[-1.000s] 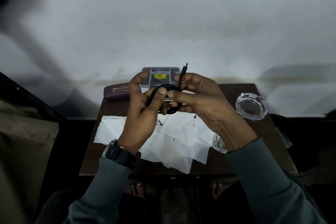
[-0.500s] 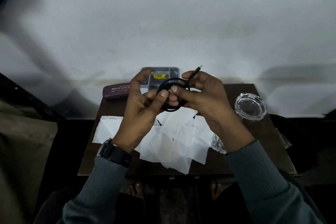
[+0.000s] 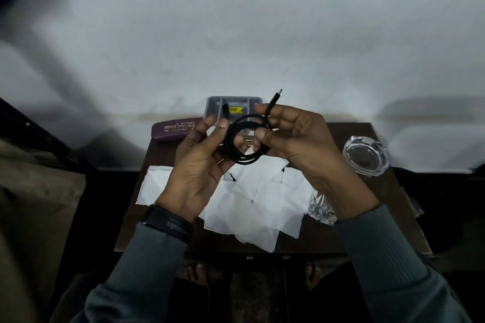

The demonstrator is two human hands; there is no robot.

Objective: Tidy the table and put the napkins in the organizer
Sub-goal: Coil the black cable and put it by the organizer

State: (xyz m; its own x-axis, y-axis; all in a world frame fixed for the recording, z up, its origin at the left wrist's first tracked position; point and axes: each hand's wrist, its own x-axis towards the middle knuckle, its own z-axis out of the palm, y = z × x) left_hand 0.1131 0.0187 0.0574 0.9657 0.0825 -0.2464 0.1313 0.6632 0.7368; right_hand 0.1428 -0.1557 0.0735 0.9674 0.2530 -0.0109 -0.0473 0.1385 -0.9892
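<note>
Two bare hands hold a coiled black charging cable (image 3: 242,143) above a small dark wooden bench (image 3: 393,199): the left hand (image 3: 199,165) pinches one plug end between thumb and fingertips, while the right hand (image 3: 296,143) grips the loop with the other plug sticking up past its fingers. Beneath them, a loose heap of white paper napkins (image 3: 252,204) lies spread across the bench's middle. At the far edge sits a clear plastic compartment organizer (image 3: 217,105) with a yellow label, just beside a maroon spectacle case (image 3: 174,128). A round clear glass ashtray (image 3: 366,155) rests at the right, a cut-glass tumbler (image 3: 321,211) nearer.
</note>
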